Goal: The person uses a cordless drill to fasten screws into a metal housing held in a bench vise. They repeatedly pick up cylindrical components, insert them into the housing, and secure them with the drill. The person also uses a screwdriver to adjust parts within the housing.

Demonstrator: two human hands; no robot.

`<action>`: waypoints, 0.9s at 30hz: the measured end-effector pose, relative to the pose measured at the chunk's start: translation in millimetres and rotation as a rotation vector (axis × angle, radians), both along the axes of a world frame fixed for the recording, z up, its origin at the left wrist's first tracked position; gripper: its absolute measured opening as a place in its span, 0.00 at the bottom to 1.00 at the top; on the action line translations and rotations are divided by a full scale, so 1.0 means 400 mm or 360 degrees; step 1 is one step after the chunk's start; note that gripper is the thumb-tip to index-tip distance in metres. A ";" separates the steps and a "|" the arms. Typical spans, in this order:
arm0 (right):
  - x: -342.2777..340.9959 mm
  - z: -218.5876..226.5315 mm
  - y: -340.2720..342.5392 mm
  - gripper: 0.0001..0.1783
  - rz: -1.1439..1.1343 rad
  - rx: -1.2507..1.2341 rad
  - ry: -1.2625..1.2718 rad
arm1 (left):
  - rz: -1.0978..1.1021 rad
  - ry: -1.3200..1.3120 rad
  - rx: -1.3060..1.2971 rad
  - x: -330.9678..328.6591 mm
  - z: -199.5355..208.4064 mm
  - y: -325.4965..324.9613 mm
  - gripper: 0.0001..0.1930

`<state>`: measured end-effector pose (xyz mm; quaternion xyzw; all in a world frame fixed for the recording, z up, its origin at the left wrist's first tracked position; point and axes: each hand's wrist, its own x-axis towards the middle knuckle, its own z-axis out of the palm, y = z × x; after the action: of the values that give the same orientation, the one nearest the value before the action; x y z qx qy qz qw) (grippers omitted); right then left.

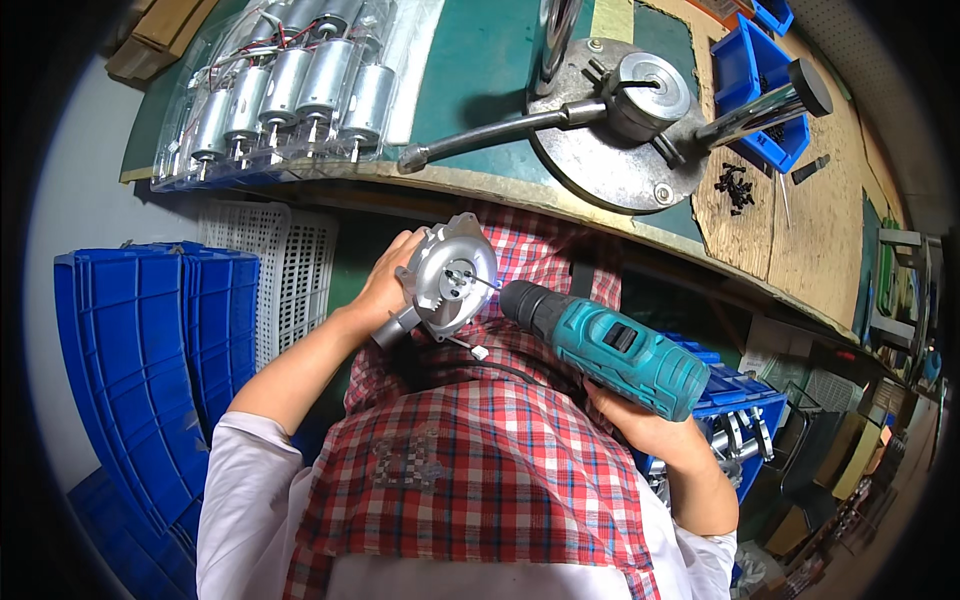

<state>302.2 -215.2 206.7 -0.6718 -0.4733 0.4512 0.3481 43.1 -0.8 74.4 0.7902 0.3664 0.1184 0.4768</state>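
My left hand (378,282) is closed around the side of a round silver metal blower housing (437,290), holding it above my lap with its hub facing right. A short wire with a white connector (479,352) hangs from the housing. In my right hand (640,425) is a teal cordless drill (625,350), gripped below its body; the fingers are mostly hidden. The drill's black chuck (525,303) points left, and its thin bit reaches to the hub, where small dark screws show. I cannot tell whether the bit sits in a screw.
On the bench ahead stand a clear tray of silver motors (290,95), a lever press (615,140) and a blue bin (745,75). Black screws (735,188) lie loose nearby. Blue crates (130,350) and a white basket (300,270) stand left; a crate of metal parts (765,405) stands right.
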 end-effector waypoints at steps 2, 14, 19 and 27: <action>-0.003 0.001 0.005 0.13 -0.0005 -0.0020 -0.0007 | -0.0022 0.0005 0.0029 0.001 0.012 0.001 0.21; 0.003 0.010 -0.016 0.16 0.0033 -0.0049 -0.0066 | -0.0189 -0.0001 0.0072 0.003 0.026 0.012 0.25; 0.010 0.028 -0.016 0.21 0.0140 0.0172 -0.0132 | -0.0227 0.0035 0.0063 -0.003 0.016 0.022 0.30; -0.001 0.028 0.014 0.20 0.0189 0.0083 -0.0135 | -0.0229 0.0076 -0.0067 0.002 0.043 0.026 0.32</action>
<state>301.9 -209.5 217.8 -0.6517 -0.5383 0.4298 0.3176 44.0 9.5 91.5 0.8069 0.3223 0.0571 0.4918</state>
